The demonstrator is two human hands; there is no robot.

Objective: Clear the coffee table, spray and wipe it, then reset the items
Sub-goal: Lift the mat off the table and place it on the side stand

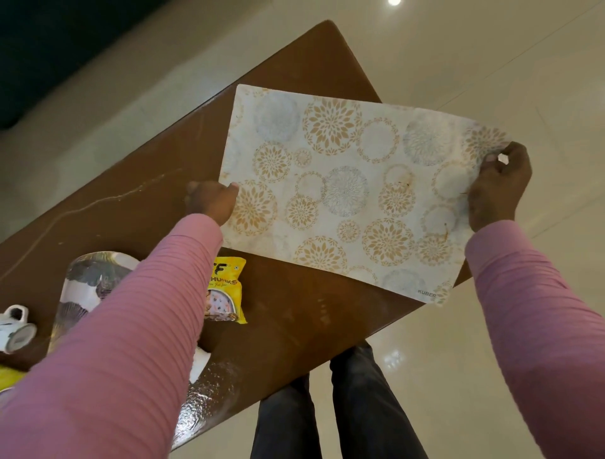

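While both hands pinch its short ends, left hand (pixel 211 201) and right hand (pixel 497 186), the placemat (pixel 343 193) (pale, with gold and grey floral rings) hangs over the coffee table's (pixel 157 183) right corner, long axis running hand to hand.

Warm, fairly dim indoor light falls from above. A ceiling lamp glints as a bright spot on the glossy floor (pixel 394 2), with a second sheen by the legs. The brown counter (pixel 294 314) shows pale glare streaks. Wide-angle distortion bends the edges. The pink sleeves (pixel 137 344) look soft and the detail smeared.
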